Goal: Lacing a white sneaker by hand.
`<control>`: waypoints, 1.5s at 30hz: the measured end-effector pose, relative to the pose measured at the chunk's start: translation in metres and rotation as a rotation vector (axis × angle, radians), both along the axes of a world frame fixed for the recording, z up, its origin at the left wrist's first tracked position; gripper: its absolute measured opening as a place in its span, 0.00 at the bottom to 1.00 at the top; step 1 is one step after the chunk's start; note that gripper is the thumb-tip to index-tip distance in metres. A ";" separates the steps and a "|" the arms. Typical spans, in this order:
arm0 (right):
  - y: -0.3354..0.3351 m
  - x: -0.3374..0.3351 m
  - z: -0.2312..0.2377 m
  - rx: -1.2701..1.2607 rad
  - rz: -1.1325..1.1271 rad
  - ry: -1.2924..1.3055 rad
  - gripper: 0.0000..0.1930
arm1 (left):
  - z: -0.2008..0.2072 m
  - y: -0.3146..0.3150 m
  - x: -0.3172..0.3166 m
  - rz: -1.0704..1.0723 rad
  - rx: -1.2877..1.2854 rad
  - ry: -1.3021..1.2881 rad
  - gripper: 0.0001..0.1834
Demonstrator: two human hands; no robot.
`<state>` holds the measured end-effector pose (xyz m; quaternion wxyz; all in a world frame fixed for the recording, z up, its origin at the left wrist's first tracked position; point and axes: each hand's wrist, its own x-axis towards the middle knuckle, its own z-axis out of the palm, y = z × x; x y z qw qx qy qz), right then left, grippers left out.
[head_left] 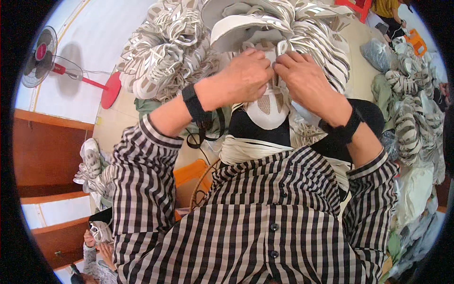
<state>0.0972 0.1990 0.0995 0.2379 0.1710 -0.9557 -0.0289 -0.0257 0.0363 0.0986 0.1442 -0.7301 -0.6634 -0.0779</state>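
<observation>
Head view: the shoe [268, 117] is lying between the hands, its toe pointing toward the wearer over black cloth [280, 136]. The left hand [246, 75] and right hand [307, 81] are resting curled over its middle, nearly meeting; the fingers are hiding what they are grasping, so the exact grip cannot be told. A pale loop [282, 48] is standing beyond the right fingers.

Risks (judged):
- Uneven pull could be twisting the shoe, with soft cloth giving little support.
- Cream strands [248, 150] are lying near the toe and could be snagging.
- A black strap [220, 125] is hanging below the left wrist and could be catching the wristband [193, 103].

Clearance: the left pile [163, 61] and right pile [326, 52] are crowding the far side. The shirt [283, 189] is bounding the near side. Floor [105, 116] is showing near the fan base [111, 90], left of the forearm.
</observation>
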 end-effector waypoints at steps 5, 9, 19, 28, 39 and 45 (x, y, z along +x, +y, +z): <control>0.017 -0.020 0.002 0.174 0.279 0.035 0.07 | 0.005 -0.005 -0.015 -0.065 -0.219 -0.035 0.13; 0.017 -0.031 0.003 0.224 0.307 -0.162 0.08 | 0.010 0.003 -0.014 -0.013 -0.377 -0.043 0.10; 0.009 -0.052 0.025 0.256 0.196 -0.749 0.17 | 0.020 0.004 -0.025 -0.031 -0.537 -0.250 0.16; 0.020 -0.048 0.010 0.203 0.355 -0.589 0.16 | 0.010 -0.005 -0.026 -0.095 -0.421 -0.170 0.15; 0.003 -0.048 0.014 0.243 0.076 -0.658 0.08 | -0.011 -0.009 -0.028 -0.076 -0.233 -0.086 0.10; -0.006 -0.054 0.012 0.200 -0.037 -0.750 0.11 | -0.016 -0.005 -0.018 -0.129 -0.102 0.008 0.05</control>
